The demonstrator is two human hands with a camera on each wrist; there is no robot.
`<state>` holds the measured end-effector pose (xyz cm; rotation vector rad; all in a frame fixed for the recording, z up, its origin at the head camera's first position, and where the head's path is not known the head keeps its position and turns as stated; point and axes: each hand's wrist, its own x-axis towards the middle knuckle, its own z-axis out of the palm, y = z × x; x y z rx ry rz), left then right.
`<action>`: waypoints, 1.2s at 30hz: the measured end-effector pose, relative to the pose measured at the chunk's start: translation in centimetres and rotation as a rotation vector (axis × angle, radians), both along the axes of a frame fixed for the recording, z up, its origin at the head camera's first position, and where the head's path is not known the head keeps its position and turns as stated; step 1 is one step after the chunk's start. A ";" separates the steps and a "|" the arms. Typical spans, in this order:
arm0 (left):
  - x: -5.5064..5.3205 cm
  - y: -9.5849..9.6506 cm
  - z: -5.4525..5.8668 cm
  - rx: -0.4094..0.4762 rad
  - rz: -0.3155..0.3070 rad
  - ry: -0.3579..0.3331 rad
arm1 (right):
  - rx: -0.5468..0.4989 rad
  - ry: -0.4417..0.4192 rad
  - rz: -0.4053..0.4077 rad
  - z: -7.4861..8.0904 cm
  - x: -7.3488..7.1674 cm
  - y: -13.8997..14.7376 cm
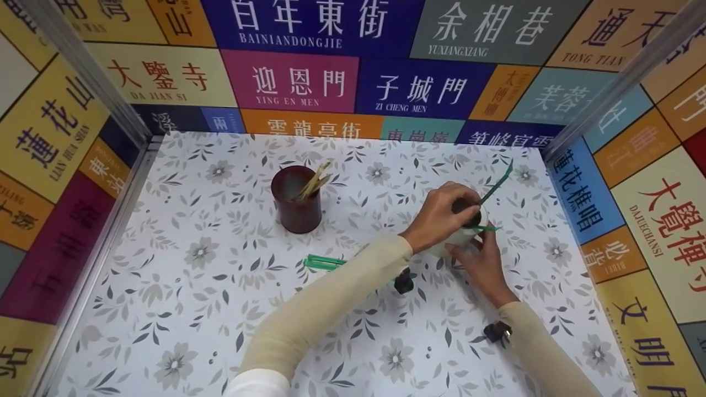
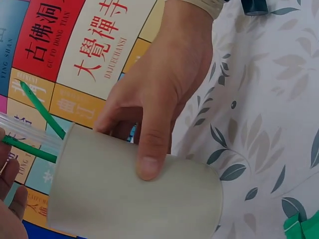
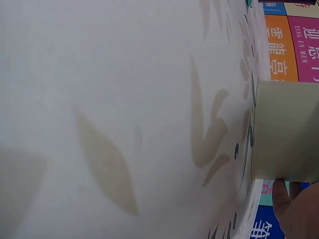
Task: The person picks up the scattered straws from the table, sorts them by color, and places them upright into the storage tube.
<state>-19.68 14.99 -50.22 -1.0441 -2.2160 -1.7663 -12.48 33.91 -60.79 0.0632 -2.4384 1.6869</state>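
A pale grey-green cup (image 1: 441, 245) stands on the table at the right. My right hand (image 1: 480, 264) grips its side; the left wrist view shows that thumb (image 2: 149, 167) laid along the wall. In the right wrist view, fingers (image 3: 294, 209) curl against the cup wall (image 3: 284, 132). Over the rim my left hand (image 1: 441, 212) pinches slim straws. One green straw (image 1: 496, 182) slants up out of the mouth, and another green straw (image 2: 32, 149) passes between the left fingertips (image 2: 4, 142). Beside them runs a clear tube (image 2: 32, 130). The cup's inside is hidden.
A dark red cup (image 1: 298, 207) with several yellowish sticks (image 1: 315, 182) stands at the middle left. Green straws (image 1: 325, 262) lie on the flowered tablecloth (image 1: 182, 298), partly behind the left sleeve (image 1: 331, 300). Walls with lettered panels (image 1: 292, 82) enclose the table's back and sides.
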 end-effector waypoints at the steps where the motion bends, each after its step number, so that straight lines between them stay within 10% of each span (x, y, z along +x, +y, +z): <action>1: 0.0 -0.1 -0.2 0.001 0.006 0.000 | -0.002 -0.009 -0.001 0.0 0.0 0.0; 25: -0.5 -3.3 -3.4 -0.015 0.059 -0.008 | 0.049 -0.001 -0.037 2.9 1.1 -1.9; 36: 1.1 -10.7 -7.8 0.064 0.085 -0.261 | 0.034 0.000 -0.050 2.8 1.0 -2.0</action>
